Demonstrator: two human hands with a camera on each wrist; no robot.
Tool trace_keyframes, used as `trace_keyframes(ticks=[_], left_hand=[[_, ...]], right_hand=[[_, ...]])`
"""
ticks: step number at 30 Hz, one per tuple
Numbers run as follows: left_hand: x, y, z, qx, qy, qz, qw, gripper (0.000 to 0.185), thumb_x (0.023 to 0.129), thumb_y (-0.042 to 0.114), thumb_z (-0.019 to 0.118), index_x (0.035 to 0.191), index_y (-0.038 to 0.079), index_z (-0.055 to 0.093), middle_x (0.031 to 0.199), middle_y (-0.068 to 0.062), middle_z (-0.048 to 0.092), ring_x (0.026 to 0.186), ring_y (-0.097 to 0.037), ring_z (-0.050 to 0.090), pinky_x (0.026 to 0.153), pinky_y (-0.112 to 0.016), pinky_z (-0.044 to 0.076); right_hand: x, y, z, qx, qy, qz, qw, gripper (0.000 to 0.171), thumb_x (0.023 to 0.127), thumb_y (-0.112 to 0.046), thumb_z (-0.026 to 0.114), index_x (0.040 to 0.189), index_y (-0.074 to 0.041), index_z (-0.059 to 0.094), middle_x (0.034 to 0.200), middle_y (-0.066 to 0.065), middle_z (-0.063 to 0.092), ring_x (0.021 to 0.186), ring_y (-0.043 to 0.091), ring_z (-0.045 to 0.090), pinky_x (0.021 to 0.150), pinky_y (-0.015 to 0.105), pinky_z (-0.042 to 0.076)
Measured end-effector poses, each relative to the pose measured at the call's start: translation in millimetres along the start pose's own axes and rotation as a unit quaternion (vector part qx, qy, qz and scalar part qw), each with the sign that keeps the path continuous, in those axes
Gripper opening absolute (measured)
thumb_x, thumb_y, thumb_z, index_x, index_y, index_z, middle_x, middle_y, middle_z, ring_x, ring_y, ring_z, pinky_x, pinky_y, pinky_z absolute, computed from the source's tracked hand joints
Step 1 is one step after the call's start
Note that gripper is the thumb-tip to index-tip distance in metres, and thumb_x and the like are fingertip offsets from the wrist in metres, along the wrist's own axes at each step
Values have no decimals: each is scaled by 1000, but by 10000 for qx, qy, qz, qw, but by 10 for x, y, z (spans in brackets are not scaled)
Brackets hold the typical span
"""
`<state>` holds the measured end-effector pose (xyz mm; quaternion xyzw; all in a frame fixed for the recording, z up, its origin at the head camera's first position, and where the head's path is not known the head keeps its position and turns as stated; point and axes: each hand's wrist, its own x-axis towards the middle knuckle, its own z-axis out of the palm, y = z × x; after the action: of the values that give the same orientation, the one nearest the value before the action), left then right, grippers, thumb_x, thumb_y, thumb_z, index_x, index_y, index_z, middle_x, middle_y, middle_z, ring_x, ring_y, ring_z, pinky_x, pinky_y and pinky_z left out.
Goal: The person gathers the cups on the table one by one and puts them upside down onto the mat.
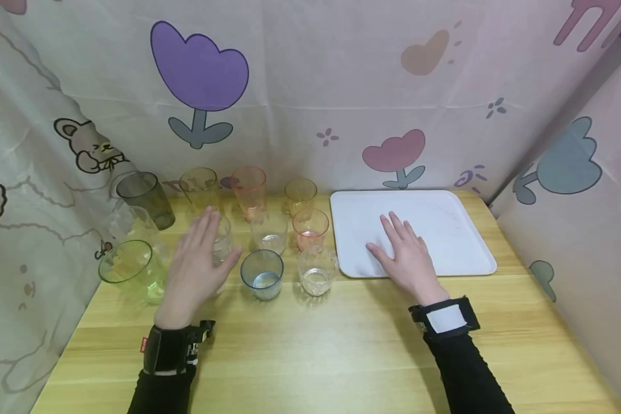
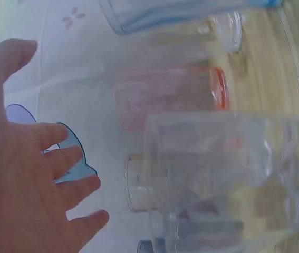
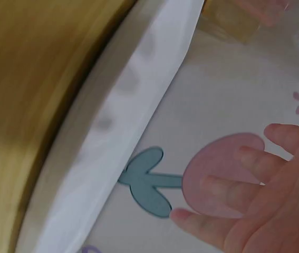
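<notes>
My left hand (image 1: 194,267) hovers with straight fingers over the group of glasses, hiding part of a clear glass (image 1: 222,238). To its left stands a green glass (image 1: 134,270); to its right, a blue glass (image 1: 262,276) and a clear cup (image 1: 318,273). In the left wrist view, that hand (image 2: 33,158) holds nothing, and a clear tumbler (image 2: 228,168) and a pink glass (image 2: 170,97) show beyond it. Fingers spread, my right hand (image 1: 406,259) is above the white tray (image 1: 445,230). The right wrist view shows this hand (image 3: 265,195) holding nothing too.
Along the back stand a dark grey glass (image 1: 147,201), an amber tumbler (image 1: 199,187), a tall pink-orange glass (image 1: 249,187) and a small amber glass (image 1: 301,195). A short pink glass (image 1: 310,227) is beside the tray. Patterned curtains (image 1: 300,75) enclose the wooden table (image 1: 310,356).
</notes>
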<state>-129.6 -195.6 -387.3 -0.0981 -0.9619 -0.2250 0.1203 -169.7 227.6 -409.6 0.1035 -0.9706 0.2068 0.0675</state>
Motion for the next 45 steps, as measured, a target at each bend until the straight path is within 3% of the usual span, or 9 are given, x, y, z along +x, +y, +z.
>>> trace_keyframes(ticks=[6,11,19,23,28,34,45], left_hand=[[-20,95,12,-472,470,499,9965,83,103,46,58,165,4,21,172,-14,16,156,-42,20,125,-63,18],[-50,181,67,-1155,732,760,9877,83,98,33,67,164,4,26,171,-14,24,154,-42,26,122,-64,24],[-164,282,204,-2065,814,976,9702,90,88,19,80,162,5,30,163,-20,34,144,-42,40,114,-65,37],[-217,303,268,-2359,790,970,9637,95,83,17,85,160,1,30,157,-23,39,138,-40,44,109,-59,43],[-312,309,345,-2635,457,621,9616,105,78,15,91,160,2,26,159,-22,35,142,-38,39,113,-57,40],[-418,299,448,-2623,-25,180,9648,112,77,20,94,161,2,22,159,-24,33,144,-43,38,116,-62,36],[-437,309,585,-2494,-349,-557,9662,111,79,24,93,159,-4,22,159,-30,31,143,-49,38,116,-66,34]], right_hand=[[-20,-107,97,462,168,-449,9978,68,104,-44,60,159,-8,41,164,19,37,150,45,34,119,63,31],[-55,-201,189,720,60,-725,9947,57,104,-40,63,149,-6,54,154,19,51,143,39,46,116,59,39],[-105,-286,349,713,-179,-1093,9913,43,100,-32,71,134,-6,67,133,14,65,127,35,60,107,54,50],[-117,-303,406,635,-234,-1162,9909,36,97,-27,75,126,-6,71,119,9,70,112,30,66,94,49,57],[-122,-300,457,470,-254,-1239,9908,28,91,-20,81,115,-5,75,104,6,70,94,23,67,80,42,60],[-117,-277,487,371,-285,-1237,9912,23,85,-9,84,105,-3,76,96,6,69,88,23,67,79,40,60],[-111,-269,481,302,-400,-1310,9901,11,85,2,79,95,-2,77,89,6,71,83,23,68,78,40,61]])
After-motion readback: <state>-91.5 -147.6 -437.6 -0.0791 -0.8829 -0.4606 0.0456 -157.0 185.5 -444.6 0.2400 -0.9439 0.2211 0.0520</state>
